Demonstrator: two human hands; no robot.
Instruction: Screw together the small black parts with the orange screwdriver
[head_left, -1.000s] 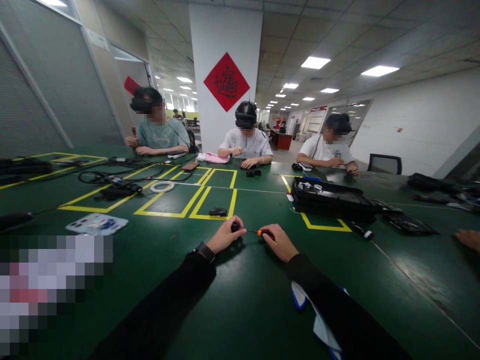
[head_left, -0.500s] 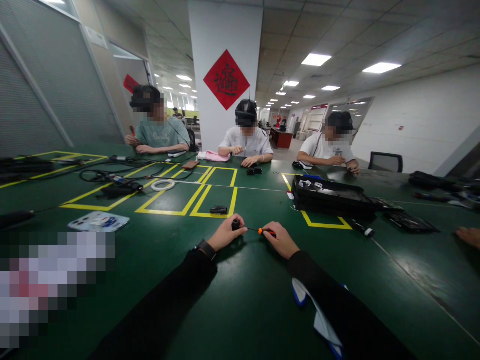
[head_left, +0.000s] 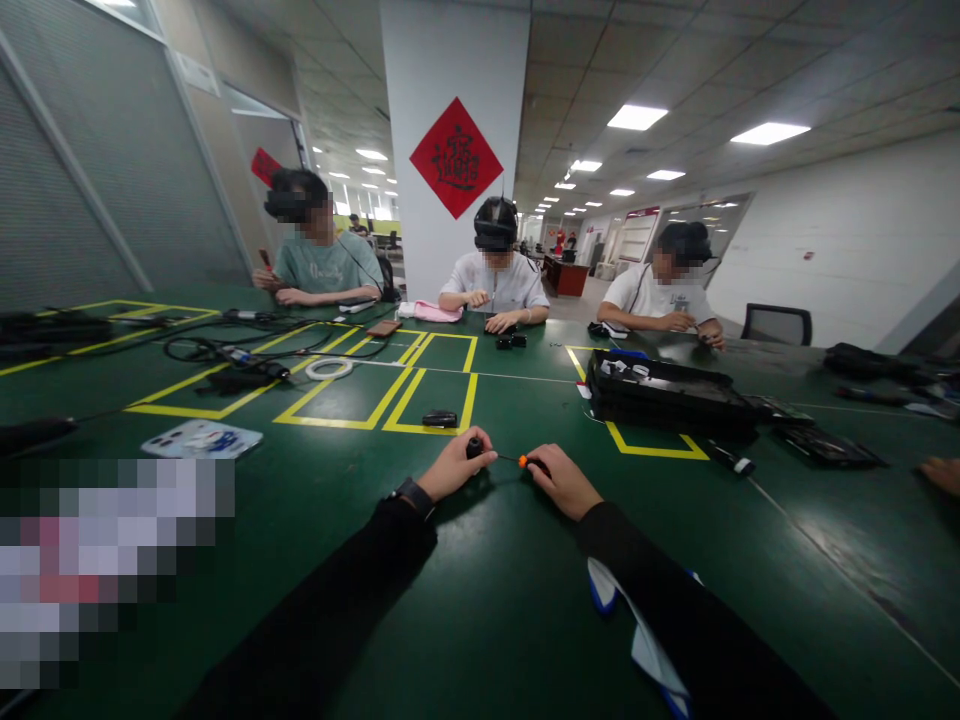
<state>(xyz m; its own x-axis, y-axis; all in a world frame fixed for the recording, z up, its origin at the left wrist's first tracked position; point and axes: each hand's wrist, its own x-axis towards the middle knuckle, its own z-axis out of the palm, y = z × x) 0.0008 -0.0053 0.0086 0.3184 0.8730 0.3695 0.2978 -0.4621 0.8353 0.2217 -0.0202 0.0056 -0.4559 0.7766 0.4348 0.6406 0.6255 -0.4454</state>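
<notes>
My left hand is closed around a small black cylindrical part, whose round end faces up between thumb and fingers. My right hand grips a screwdriver by its orange-and-black handle. The screwdriver's thin shaft points left and reaches the fingertips of my left hand; where its tip ends is hidden. Both hands rest low over the green table. Just beyond my left hand lies a small black glossy object inside a yellow tape box.
A black tray with small white pieces stands right of centre. A phone-like object and cables lie left. A blue-and-white wrapper sits by my right forearm. Three people in headsets sit opposite; another person's hand shows at right.
The view has shifted slightly. My hands keep nearly the same pose, with the screwdriver and the black part still held close together.
</notes>
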